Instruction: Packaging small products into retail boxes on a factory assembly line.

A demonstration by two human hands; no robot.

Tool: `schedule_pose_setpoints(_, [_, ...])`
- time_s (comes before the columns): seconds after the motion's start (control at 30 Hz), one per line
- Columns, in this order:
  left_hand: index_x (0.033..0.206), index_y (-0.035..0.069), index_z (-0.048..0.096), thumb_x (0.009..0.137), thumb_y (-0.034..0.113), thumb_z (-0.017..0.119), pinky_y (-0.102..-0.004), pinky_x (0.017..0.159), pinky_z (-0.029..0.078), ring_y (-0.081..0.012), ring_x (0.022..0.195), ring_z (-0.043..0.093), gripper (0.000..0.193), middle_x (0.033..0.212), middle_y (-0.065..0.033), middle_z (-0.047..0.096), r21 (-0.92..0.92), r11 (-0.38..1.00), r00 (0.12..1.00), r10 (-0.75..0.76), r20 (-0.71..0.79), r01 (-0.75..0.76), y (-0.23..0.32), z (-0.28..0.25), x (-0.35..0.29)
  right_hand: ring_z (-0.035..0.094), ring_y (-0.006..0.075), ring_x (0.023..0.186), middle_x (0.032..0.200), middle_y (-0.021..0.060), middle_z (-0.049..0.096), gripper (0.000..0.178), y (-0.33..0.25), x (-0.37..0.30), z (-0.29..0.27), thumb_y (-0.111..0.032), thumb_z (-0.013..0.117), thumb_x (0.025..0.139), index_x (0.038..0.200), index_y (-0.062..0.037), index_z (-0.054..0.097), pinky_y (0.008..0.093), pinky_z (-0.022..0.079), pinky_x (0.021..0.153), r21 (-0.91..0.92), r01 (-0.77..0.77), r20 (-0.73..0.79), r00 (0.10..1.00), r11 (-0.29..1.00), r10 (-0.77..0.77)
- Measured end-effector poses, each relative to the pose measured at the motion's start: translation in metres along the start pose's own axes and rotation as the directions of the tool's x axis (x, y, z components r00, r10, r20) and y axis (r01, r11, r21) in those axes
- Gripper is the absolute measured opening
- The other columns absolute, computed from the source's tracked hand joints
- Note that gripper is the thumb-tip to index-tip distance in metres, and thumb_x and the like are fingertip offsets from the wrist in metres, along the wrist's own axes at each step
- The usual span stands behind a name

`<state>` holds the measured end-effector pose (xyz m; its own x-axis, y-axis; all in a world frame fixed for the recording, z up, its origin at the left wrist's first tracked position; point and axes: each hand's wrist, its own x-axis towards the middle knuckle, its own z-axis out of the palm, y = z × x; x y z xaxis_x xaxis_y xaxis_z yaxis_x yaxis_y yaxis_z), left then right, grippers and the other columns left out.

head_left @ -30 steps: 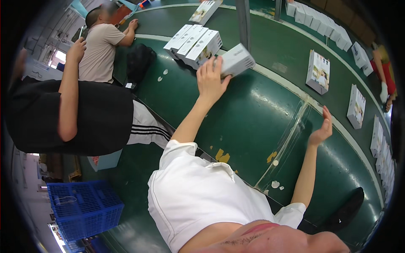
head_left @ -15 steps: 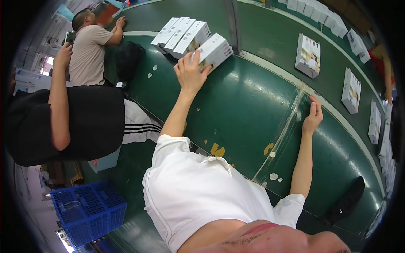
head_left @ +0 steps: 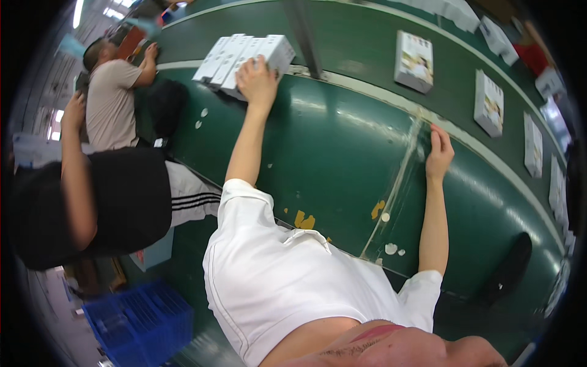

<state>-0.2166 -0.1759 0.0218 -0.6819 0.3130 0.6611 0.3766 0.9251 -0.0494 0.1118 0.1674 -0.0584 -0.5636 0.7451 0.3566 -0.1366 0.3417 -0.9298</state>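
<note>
My left hand [head_left: 257, 84] lies over the last white carton box [head_left: 276, 50] of a row, its fingers resting on the box's upper face. Several like boxes [head_left: 215, 60] stand pressed side by side in that row, at the far left of the green worktable [head_left: 330, 153]. Part of the held box is hidden under my hand. On the right, my right hand [head_left: 439, 153] is empty, its fingers loosely bent and a little apart near the pale rail [head_left: 391, 98] at the table's far edge.
Beyond the rail, a green conveyor belt [head_left: 354, 46] carries picture-printed white boxes [head_left: 414, 64]. A metal post [head_left: 304, 40] rises behind the row. At left are a person in black [head_left: 122, 196] and another in beige [head_left: 113, 101]. A blue crate [head_left: 140, 321] stands lower left.
My left hand has moved left, bringing the tilted box up against the row. The view has shifted, while my right hand stays by the rail.
</note>
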Motion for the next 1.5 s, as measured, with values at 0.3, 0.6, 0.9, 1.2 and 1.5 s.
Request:
schedule_pose_setpoints(0.3, [0.117, 0.007, 0.065, 0.077, 0.021, 0.079, -0.0423, 0.091, 0.048, -0.0322, 0.108, 0.058, 0.044, 0.114, -0.0138, 0.063, -0.580, 0.670, 0.879, 0.267, -0.394, -0.463, 0.133, -0.086, 0.001, 0.063, 0.0162, 0.096, 0.111, 0.0086, 0.069, 0.019, -0.017, 0.006, 0.018, -0.012, 0.063, 0.093, 0.106, -0.0006, 0.070, 0.0276, 0.050, 0.086, 0.025, -0.024, -0.003, 1.000, 0.999, 0.024])
schedule_pose_setpoints(0.6, [0.148, -0.007, 0.026, 0.055, 0.072, 0.078, -0.0559, 0.113, 0.026, -0.0453, 0.137, 0.033, 0.132, 0.154, -0.0322, 0.022, -0.660, 0.686, 0.880, 0.062, 0.471, 0.305, 0.319, 0.029, 0.069, 0.061, 0.0171, 0.107, 0.113, 0.0086, 0.069, 0.023, -0.012, 0.005, 0.008, -0.012, 0.056, 0.099, 0.113, 0.0021, 0.067, 0.0286, 0.044, 0.097, 0.025, -0.029, 0.039, 0.999, 0.999, 0.028])
schedule_pose_setpoints(0.9, [0.142, 0.000, 0.034, 0.056, 0.048, 0.081, -0.0442, 0.101, 0.045, -0.0365, 0.127, 0.043, 0.110, 0.140, -0.0208, 0.041, -0.663, 0.681, 0.910, -0.014, 0.414, 0.312, 0.302, 0.035, 0.033, 0.061, 0.0174, 0.108, 0.114, 0.0089, 0.068, 0.025, -0.011, 0.005, 0.008, -0.013, 0.055, 0.099, 0.113, 0.0029, 0.067, 0.0293, 0.044, 0.098, 0.044, -0.030, 0.037, 0.999, 0.999, 0.029])
schedule_pose_setpoints(1.2, [0.148, -0.007, 0.020, 0.053, 0.053, 0.092, -0.0484, 0.114, 0.028, -0.0415, 0.137, 0.035, 0.134, 0.146, -0.0256, 0.034, -0.896, 0.390, 0.977, 0.104, -0.186, -0.212, 0.270, -0.068, -0.061, 0.042, 0.0229, 0.136, 0.148, 0.0128, 0.047, 0.058, -0.081, 0.021, 0.010, -0.039, 0.042, 0.103, 0.147, -0.0010, 0.041, 0.0383, 0.033, 0.112, 0.266, 0.070, -0.027, 0.998, 0.961, -0.065])
schedule_pose_setpoints(1.5, [0.146, -0.004, 0.028, 0.069, 0.044, 0.087, -0.0419, 0.101, 0.043, -0.0304, 0.123, 0.052, 0.108, 0.134, -0.0206, 0.050, -0.932, -0.312, 0.952, 0.290, 0.093, 0.186, 0.267, -0.135, -0.079, 0.051, 0.0193, 0.122, 0.134, 0.0118, 0.054, 0.061, -0.119, -0.001, 0.007, -0.051, 0.038, 0.105, 0.137, 0.0002, 0.047, 0.0333, 0.037, 0.107, 0.350, 0.105, -0.101, 0.992, 0.931, -0.073])
